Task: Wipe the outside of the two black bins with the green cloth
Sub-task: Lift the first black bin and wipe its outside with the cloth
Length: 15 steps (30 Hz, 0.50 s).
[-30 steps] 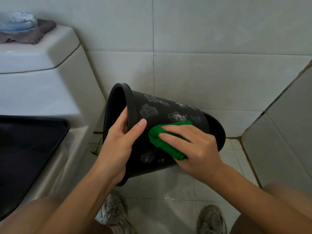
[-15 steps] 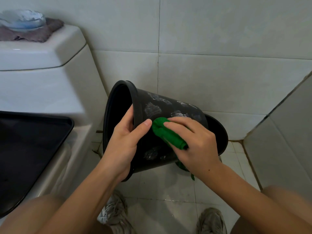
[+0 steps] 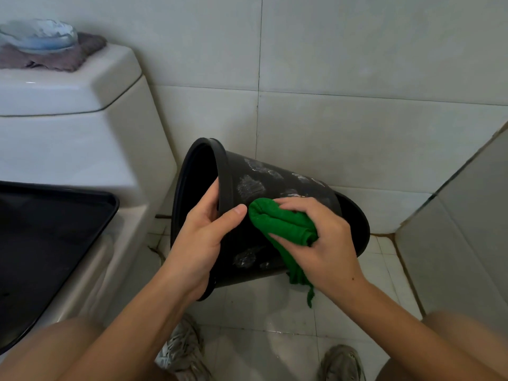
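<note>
Since the earlier frame, the green cloth (image 3: 283,224) is drawn lower along the side of the black bin (image 3: 275,182), with more of it bunched and hanging beneath the right hand (image 3: 321,240), whose fingers are curled around it. The bin is held tilted above the floor (image 3: 261,312), its rim gripped by the left hand (image 3: 203,235), beside the toilet (image 3: 82,133).

- Green cloth (image 3: 286,225) dragged from mid-wall of the tilted black bin (image 3: 275,182) up toward the rim, now just beside the left hand (image 3: 203,237) thumb.
- Right hand (image 3: 321,243) turned and closed tighter, cloth bunched into a roll.
- Cloth tail now dangling below the bin, unseen a second ago.
</note>
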### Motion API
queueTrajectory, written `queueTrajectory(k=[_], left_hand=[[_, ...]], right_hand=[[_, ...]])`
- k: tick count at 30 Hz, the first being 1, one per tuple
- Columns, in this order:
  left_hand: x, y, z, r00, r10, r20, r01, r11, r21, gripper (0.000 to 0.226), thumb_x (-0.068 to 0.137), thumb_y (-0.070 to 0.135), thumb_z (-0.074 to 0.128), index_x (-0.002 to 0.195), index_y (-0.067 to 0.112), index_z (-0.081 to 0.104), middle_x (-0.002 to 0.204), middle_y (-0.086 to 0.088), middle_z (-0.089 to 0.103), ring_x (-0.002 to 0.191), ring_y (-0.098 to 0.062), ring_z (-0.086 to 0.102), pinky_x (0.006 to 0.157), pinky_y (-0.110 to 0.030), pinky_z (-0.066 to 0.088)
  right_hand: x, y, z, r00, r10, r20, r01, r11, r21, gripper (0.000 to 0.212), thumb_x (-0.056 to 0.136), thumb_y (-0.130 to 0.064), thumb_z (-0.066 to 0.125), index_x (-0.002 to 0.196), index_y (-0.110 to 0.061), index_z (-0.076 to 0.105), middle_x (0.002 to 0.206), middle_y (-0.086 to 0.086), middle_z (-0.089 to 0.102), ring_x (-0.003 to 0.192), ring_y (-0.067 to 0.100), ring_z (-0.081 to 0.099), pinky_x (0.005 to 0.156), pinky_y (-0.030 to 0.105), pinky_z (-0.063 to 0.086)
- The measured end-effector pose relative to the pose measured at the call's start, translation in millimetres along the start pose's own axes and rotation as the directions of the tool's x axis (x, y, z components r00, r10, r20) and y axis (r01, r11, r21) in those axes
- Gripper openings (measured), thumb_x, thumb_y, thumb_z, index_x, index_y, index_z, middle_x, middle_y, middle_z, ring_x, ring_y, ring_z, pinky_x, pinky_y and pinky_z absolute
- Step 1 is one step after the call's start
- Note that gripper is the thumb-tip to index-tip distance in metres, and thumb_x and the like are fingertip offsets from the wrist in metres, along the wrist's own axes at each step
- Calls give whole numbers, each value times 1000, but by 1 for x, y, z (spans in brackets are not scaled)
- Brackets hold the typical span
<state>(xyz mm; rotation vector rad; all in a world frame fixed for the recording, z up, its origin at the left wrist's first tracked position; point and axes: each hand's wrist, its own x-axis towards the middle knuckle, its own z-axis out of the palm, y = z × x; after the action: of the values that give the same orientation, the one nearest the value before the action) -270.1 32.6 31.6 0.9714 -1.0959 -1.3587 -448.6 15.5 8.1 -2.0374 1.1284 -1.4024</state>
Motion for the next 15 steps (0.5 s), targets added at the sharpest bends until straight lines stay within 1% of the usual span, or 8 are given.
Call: queueTrajectory(k=[2, 4, 6, 8, 11, 13, 15], left_hand=[[0, -2, 1, 1000, 6, 29, -7, 1000, 10, 57, 89, 8, 57, 142, 24, 47, 131, -6, 64, 123, -26, 58, 109, -51, 39], [0, -2, 5, 998, 22, 62, -23, 999, 27, 58, 93, 5, 56, 145, 28, 43, 132, -1, 63, 124, -22, 58, 108, -47, 41], [0, -3, 10, 995, 40, 93, -44, 998, 48, 58, 94, 3, 54, 145, 27, 42, 132, 1, 63, 124, -19, 58, 107, -40, 45], [-1, -5, 13, 992, 49, 113, -58, 996, 73, 58, 91, 6, 54, 145, 25, 43, 133, 0, 62, 125, -18, 57, 107, -34, 43], [0, -6, 9, 992, 50, 118, -58, 996, 71, 55, 90, 10, 54, 143, 23, 46, 133, -3, 62, 125, -21, 57, 109, -37, 41], [-3, -5, 6, 991, 52, 122, -61, 995, 75, 54, 89, 11, 54, 142, 22, 47, 134, -2, 61, 126, -21, 56, 110, -38, 40], [-4, -4, 2, 992, 62, 111, -71, 994, 84, 54, 89, 11, 53, 142, 20, 47, 134, -2, 62, 127, -21, 55, 111, -41, 39]], right_hand=[[7, -2, -6, 997, -27, -75, 24, 999, -36, 31, 81, -32, 70, 108, -17, 66, 101, -11, 68, 96, 3, 67, 79, 31, 57], [19, -7, -15, 985, -74, -156, 56, 992, -113, 29, 83, -26, 72, 109, -15, 66, 98, -8, 70, 91, 7, 68, 76, 32, 57], [32, -9, -18, 983, -113, -142, 72, 961, -267, 30, 81, -21, 74, 109, -14, 67, 97, -3, 72, 87, 15, 70, 71, 39, 57], [39, -10, -13, 992, -106, -72, 72, 923, -377, 32, 79, -23, 75, 108, -15, 66, 93, -2, 73, 82, 20, 69, 66, 41, 56], [37, -7, -9, 993, -118, 6, 113, 935, -335, 32, 79, -26, 75, 107, -14, 65, 100, -1, 74, 89, 21, 70, 69, 43, 56], [29, -5, -11, 985, -164, 44, 170, 943, -286, 32, 78, -22, 77, 107, -13, 66, 107, -3, 73, 96, 17, 70, 73, 42, 57], [20, -6, -9, 974, -215, 70, 226, 942, -249, 32, 78, -18, 79, 106, -10, 67, 111, -3, 72, 101, 14, 69, 78, 39, 57]])
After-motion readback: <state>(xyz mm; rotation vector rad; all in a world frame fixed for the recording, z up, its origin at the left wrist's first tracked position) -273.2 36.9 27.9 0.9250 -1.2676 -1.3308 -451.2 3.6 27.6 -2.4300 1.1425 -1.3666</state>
